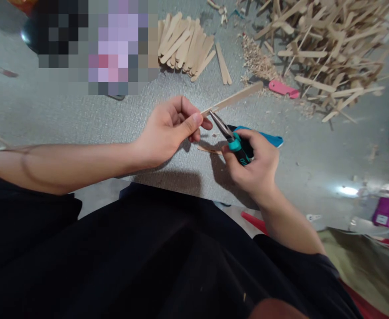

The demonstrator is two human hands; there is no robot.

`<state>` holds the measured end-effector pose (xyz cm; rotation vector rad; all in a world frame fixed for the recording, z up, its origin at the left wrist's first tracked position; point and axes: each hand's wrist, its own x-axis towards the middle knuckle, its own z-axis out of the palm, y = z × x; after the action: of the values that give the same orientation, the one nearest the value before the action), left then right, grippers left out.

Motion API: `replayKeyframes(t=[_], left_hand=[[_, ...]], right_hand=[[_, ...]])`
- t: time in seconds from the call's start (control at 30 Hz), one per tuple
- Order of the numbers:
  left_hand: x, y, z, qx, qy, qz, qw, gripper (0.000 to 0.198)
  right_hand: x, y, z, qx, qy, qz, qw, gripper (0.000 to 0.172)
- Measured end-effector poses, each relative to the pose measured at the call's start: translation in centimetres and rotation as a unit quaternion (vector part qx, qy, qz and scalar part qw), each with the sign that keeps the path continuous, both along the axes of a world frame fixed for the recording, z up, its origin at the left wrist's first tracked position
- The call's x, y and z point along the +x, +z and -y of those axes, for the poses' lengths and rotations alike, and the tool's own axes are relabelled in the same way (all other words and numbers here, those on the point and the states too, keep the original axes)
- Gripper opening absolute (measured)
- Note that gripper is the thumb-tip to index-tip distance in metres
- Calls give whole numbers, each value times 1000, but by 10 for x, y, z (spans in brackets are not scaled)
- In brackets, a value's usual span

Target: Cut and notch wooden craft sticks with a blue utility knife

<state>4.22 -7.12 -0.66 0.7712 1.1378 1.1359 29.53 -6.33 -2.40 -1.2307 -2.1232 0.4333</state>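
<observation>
Spread beneath everything, a grey, textured tabletop (313,164). Heaped on it at upper right, a tangled pile of pale, loose wooden sticks (333,48). Near the centre, a bare left hand (171,126), narrowed to a pinch of thumb and fingertips. Lower and to the right, a bare right hand (257,161), curled round a handle. Beyond the left hand, a neater, fanned stack of round-ended wooden sticks (184,42). Between stack and pile, a drift of fine, pale wood shavings (259,55). Inside the right grip, black-and-teal long-nose pliers (236,144) with steel jaws. Held in the left pinch by one end, slanting up to the right above the tabletop, a flat, pale wooden stick (240,95). Plier tips at its lower edge, near the left fingers; cannot tell if clamped or only touching. Partly hidden by the right hand, a flat, blue-and-black object (270,137). Near the stick's far tip, a pink-handled tool (283,88) with a dark end. Beside the stack, two separate flat sticks (223,64), close together. Below the pliers, a thin wooden strip (209,150), partly covered.
</observation>
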Motion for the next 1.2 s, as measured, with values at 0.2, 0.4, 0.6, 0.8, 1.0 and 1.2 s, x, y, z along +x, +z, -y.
replayKeyframes(t=[0.2,0.4,0.6,0.8,1.0,1.2], left_hand=[[-7,0,1,67,-14,-100,993,22],[-10,2,-1,68,-11,-128,989,20],[-10,1,-2,50,-5,-121,991,22],[-11,-3,-2,66,-13,-130,989,22],[-11,-1,-1,81,-13,-137,987,23],[-10,-2,-2,62,-13,-126,990,24]], right_hand=[[7,-3,-3,-3,14,-1,1000,19],[7,-7,-8,19,44,-20,999,27],[7,-9,-8,13,40,-22,999,29],[7,-8,-8,7,29,-12,1000,25],[7,-4,-6,-7,40,-21,999,18],[9,-4,-11,-5,40,-3,999,18]])
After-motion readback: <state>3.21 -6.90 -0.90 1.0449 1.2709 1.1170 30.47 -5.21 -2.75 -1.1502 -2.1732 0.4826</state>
